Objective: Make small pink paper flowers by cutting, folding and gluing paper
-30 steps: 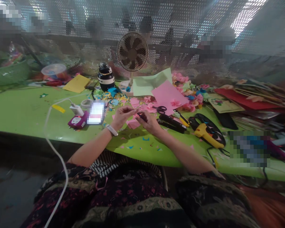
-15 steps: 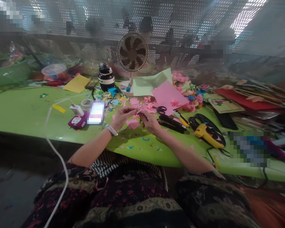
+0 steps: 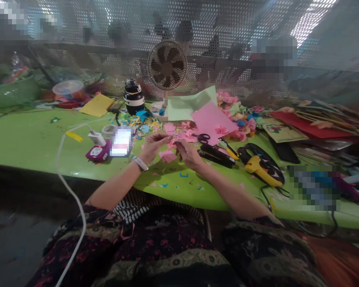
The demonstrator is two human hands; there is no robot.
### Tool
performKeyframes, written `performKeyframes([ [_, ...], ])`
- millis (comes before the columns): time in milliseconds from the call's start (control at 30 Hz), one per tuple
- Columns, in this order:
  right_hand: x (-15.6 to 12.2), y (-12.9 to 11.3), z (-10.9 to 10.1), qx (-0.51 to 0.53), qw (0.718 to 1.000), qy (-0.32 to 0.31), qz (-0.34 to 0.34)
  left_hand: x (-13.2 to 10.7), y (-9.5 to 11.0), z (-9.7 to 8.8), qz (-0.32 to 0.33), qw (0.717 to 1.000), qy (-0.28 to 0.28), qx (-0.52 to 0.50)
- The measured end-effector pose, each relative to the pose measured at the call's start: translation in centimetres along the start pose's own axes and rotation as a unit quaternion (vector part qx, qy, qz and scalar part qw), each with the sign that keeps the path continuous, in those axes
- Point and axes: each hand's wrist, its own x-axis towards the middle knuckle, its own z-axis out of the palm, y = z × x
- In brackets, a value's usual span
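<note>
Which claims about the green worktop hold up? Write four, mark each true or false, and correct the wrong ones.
1. The bare right hand is nearer the long black stapler than the bare left hand is. True.
2. The black bottle with a white band lies on its side. False: the bottle stands upright.
3. A white wristband is worn on the left wrist. True.
4. The large pink paper sheet lies left of the round beige fan. False: the sheet lies right of the fan.

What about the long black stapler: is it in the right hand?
No, the stapler lies on the bright green tabletop beside the right hand.
</note>
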Motion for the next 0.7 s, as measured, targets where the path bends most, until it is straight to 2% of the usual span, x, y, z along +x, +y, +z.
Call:
performKeyframes([
  [233,0.1,0.3,0.0,-0.02,1.0,-0.001,0.002,0.8,0.2,-0.7,0.011,0.998,0.036,-0.054],
  [367,0.2,0.3,-0.3,-0.019,0.999,0.027,0.008,1.3,0.3,-1.2,0.01,0.995,0.059,-0.079],
  [533,0.3,-1.0,-1.1,0.063,0.992,0.104,0.042,0.9,0.6,-1.1,-0.055,0.995,-0.014,-0.076],
  [600,0.3,-1.4,-1.3,0.134,0.984,0.095,0.061,0.6,0.6,-0.9,-0.076,0.994,-0.035,-0.077],
  [700,0.3,-1.5,-1.3,0.245,0.963,0.04,0.102,0.4,0.4,-0.8,-0.084,0.992,-0.062,-0.068],
])
